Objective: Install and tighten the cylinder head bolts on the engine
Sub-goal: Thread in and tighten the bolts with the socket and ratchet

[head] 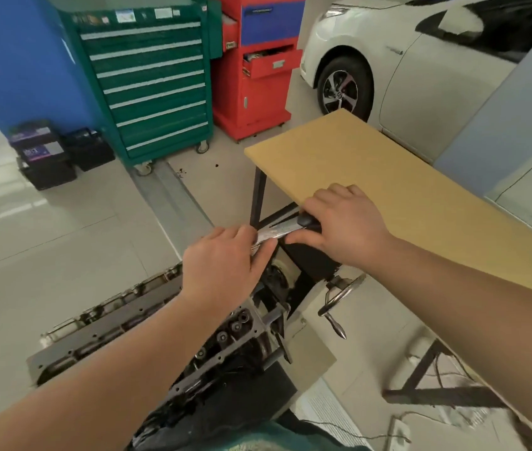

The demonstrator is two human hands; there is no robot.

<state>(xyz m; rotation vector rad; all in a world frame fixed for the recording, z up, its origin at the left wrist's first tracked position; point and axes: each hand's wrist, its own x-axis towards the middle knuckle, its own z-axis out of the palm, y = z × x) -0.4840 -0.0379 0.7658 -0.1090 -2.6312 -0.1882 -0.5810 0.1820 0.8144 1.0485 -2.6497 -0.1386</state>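
Here's the grey cast-metal engine cylinder head [147, 320], long and ribbed, mounted on a stand low in the view, with dark round bolt heads [237, 322] sunk in recesses near its right end. Above that end both hands meet on 1 tool: a long chrome steel wrench with a black rubber handle [282, 227], probably a torque wrench, though blur smears its shaft. The left hand [225, 265] pinches the shiny shaft between thumb and curled fingers; the right hand [342, 222] wraps the black grip, fingers closed round it. The tool hangs in the air just off the near-left corner of the tan fibreboard table [388, 196], not yet on any bolt.

The risks from here: smooth polished steel can slide through that light left-hand pinch, and a wrench dropped on the machined head could mar it. A socket seated crooked on a recessed bolt could round it off.

Just right of the engine a metal crank handwheel [339, 297] juts from the stand. Beyond stand a green steel drawer cabinet [151, 83], a red tool cabinet [251, 76] and a white car [404, 60].
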